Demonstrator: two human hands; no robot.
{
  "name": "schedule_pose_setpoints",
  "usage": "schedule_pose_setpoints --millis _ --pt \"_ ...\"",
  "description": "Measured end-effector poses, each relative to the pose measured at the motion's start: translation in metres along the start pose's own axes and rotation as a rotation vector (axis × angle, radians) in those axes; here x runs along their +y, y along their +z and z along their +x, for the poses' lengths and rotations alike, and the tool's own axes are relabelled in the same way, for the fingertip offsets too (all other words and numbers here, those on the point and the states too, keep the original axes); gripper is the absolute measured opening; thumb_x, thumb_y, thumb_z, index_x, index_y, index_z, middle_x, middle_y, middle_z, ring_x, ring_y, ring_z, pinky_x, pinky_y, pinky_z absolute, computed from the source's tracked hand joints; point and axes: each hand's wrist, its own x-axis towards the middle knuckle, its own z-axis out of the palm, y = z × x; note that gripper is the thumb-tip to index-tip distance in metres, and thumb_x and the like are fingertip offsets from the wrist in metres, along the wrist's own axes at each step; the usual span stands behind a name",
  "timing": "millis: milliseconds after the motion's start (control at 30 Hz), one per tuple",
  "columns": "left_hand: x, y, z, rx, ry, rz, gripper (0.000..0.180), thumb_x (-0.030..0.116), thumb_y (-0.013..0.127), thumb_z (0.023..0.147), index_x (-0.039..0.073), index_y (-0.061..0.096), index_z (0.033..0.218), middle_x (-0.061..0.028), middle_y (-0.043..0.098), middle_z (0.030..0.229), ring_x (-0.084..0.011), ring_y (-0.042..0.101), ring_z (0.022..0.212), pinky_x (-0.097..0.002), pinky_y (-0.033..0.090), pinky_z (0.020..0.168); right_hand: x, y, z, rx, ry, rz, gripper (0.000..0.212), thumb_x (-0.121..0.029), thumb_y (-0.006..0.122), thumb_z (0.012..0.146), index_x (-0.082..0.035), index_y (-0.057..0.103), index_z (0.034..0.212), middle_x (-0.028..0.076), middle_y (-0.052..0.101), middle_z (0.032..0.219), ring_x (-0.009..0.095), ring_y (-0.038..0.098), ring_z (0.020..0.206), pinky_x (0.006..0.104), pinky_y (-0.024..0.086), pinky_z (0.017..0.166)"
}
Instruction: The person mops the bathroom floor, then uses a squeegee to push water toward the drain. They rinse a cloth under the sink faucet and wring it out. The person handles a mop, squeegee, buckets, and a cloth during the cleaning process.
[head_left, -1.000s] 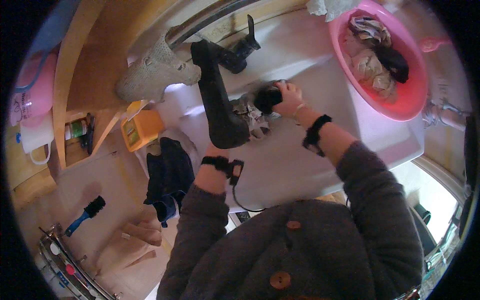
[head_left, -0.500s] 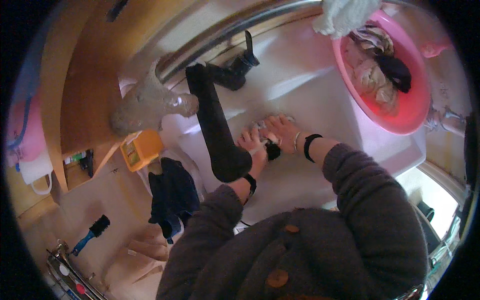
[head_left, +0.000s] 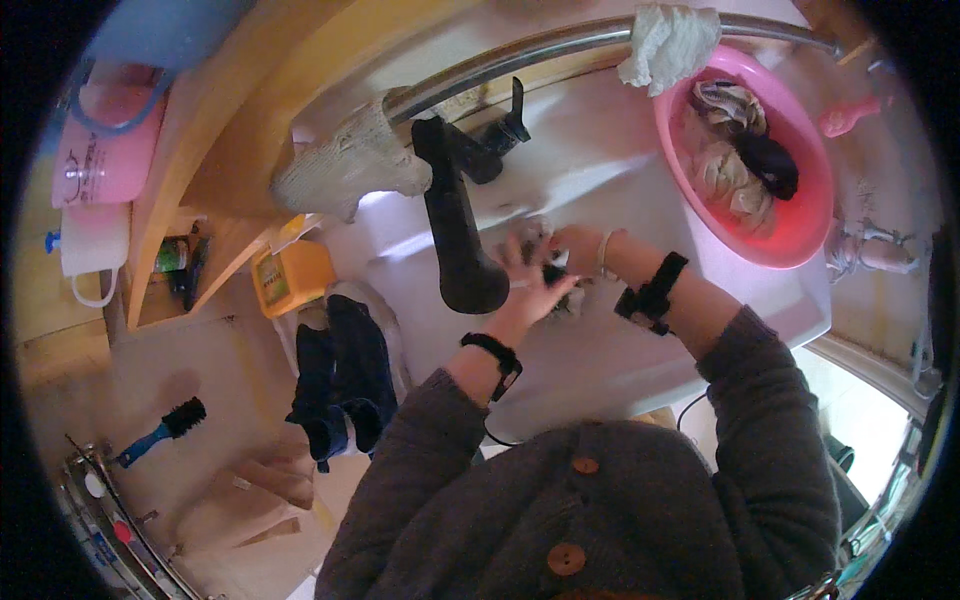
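In the white sink (head_left: 620, 370) lies a small wet grey and black cloth (head_left: 568, 302), partly hidden by my hands. My left hand (head_left: 528, 285) rests over it with fingers spread, the thumb reaching toward my right hand. My right hand (head_left: 580, 248) has its fingers bent and gathered at the cloth's far side, gripping part of it. Just left of my hands the black faucet (head_left: 455, 225) reaches over the sink. A pink basin (head_left: 668, 150) stands at the sink's right side, holding several light and dark garments in water.
A metal rail (head_left: 520, 62) runs behind the sink, with a white cloth (head_left: 670, 45) over it. A pale knitted cloth (head_left: 350, 165) hangs near the faucet. To the left are an orange container (head_left: 293, 278), dark blue items (head_left: 345, 370) and a blue-handled brush (head_left: 160, 432).
My hands have lifted from pressing flat on the cloth. My right hand has closed at its far side, while my left hand has turned with fingers spread. The view has shifted slightly.
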Motion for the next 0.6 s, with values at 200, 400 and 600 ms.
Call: schedule_pose_setpoints --millis 200,400,600 --pt "0.020 -0.015 0.012 -0.209 0.112 0.063 0.065 0.044 0.074 0.063 0.025 0.052 0.121 -0.0124 0.020 0.141 -0.0452 0.029 0.122 -0.0595 0.025 0.096 -0.004 -0.076 0.022 1.170 0.113 0.655 0.065 0.000 0.057 0.068 -0.005 0.038 0.130 0.017 0.050 0.123 0.030 0.049 0.114 0.0347 0.041 0.094" --pt "-0.039 -0.006 -0.021 -0.132 0.247 -0.004 0.050 0.029 0.077 0.058 0.019 0.062 0.104 -0.0063 0.042 0.126 -0.0383 0.040 0.115 -0.0508 0.038 0.090 -0.023 -0.084 0.019 1.080 -0.097 0.578 0.070 0.005 0.056 0.066 -0.008 0.036 0.132 0.014 0.050 0.125 0.028 0.048 0.116 0.0335 0.041 0.094" --pt "-0.074 -0.028 -0.045 -0.398 0.234 0.117 0.052 0.035 0.073 0.065 0.022 0.058 0.112 -0.0043 0.034 0.134 -0.0309 0.054 0.104 -0.0446 0.046 0.083 -0.017 0.001 0.021 0.859 0.369 0.598 0.040 -0.007 0.059 0.068 -0.005 0.056 0.108 0.016 0.060 0.106 0.032 0.056 0.102 0.0393 0.044 0.088"
